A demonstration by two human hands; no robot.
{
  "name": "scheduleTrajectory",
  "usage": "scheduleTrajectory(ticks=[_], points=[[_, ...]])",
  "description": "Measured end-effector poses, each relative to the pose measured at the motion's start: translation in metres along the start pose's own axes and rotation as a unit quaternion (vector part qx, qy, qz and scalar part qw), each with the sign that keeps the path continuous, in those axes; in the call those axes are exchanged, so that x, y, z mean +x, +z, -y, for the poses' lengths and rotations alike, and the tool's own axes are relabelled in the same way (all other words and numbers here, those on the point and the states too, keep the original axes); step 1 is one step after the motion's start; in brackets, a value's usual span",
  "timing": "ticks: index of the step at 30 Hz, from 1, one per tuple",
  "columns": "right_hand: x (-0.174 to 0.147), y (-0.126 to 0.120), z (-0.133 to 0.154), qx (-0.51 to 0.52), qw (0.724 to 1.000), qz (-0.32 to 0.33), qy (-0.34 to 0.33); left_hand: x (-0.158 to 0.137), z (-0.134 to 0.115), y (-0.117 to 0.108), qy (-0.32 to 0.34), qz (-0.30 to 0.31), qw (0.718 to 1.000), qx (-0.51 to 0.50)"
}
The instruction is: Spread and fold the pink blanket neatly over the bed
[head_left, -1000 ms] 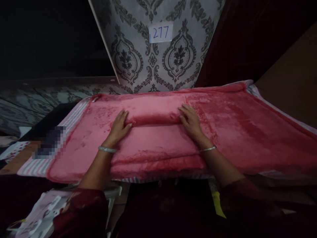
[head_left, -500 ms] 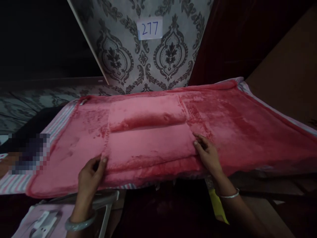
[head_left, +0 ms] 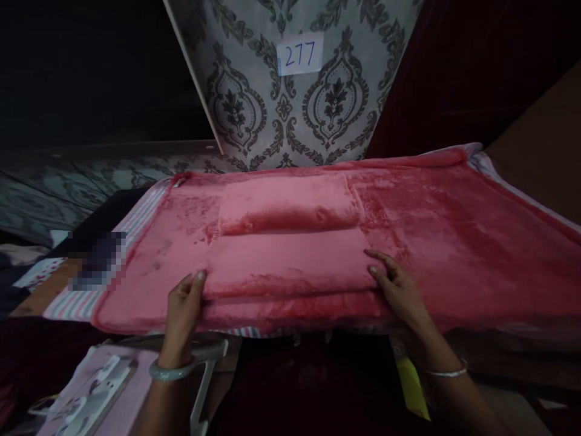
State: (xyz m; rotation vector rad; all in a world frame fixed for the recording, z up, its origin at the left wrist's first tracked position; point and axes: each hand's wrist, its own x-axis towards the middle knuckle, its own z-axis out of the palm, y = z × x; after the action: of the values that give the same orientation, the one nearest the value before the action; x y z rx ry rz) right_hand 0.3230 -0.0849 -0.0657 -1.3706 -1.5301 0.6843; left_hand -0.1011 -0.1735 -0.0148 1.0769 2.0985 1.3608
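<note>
A piece of pink plush cloth (head_left: 290, 257) lies folded in the middle of a larger pink plush blanket (head_left: 454, 242). Its far part is folded over into a thick, pillow-like layer (head_left: 290, 203), and its near part lies flat. At the near left edge of the folded cloth, my left hand (head_left: 185, 303) is closed, thumb on top and fingers curled at the side. My right hand (head_left: 402, 293) grips the right edge; its index finger and thumb show on the cloth, and the other fingers are partly hidden.
A striped underside (head_left: 79, 306) shows along the blanket's left edge. Behind stands a patterned wall (head_left: 285, 109) with a paper marked 277 (head_left: 300, 54), and a dark screen (head_left: 91, 72). Below left, a white object (head_left: 97, 393) lies on a pinkish surface. A yellow strip (head_left: 413, 387) hangs below right.
The whole view has shifted, so everything appears further right. Both hands remain at the two side edges of the folded cloth, which keeps nearly the same shape.
</note>
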Motion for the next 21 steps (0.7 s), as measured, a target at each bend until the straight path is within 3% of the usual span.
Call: scheduleTrajectory(ticks=[4, 8, 15, 21], points=[[-0.004, -0.002, -0.003, -0.039, 0.999, 0.005, 0.013, 0.007, -0.001, -0.005, 0.025, 0.074, 0.997, 0.016], [-0.004, -0.004, -0.006, -0.064, 0.998, 0.001, 0.028, 0.015, -0.003, -0.008, 0.041, 0.083, 0.995, 0.024], [0.01, -0.007, -0.008, -0.106, 0.994, 0.02, 0.01, 0.029, 0.008, 0.012, 0.069, -0.006, 0.997, 0.017], [0.01, 0.005, -0.015, -0.133, 0.991, 0.001, -0.016, 0.023, 0.013, 0.02, 0.084, -0.071, 0.99, 0.092]])
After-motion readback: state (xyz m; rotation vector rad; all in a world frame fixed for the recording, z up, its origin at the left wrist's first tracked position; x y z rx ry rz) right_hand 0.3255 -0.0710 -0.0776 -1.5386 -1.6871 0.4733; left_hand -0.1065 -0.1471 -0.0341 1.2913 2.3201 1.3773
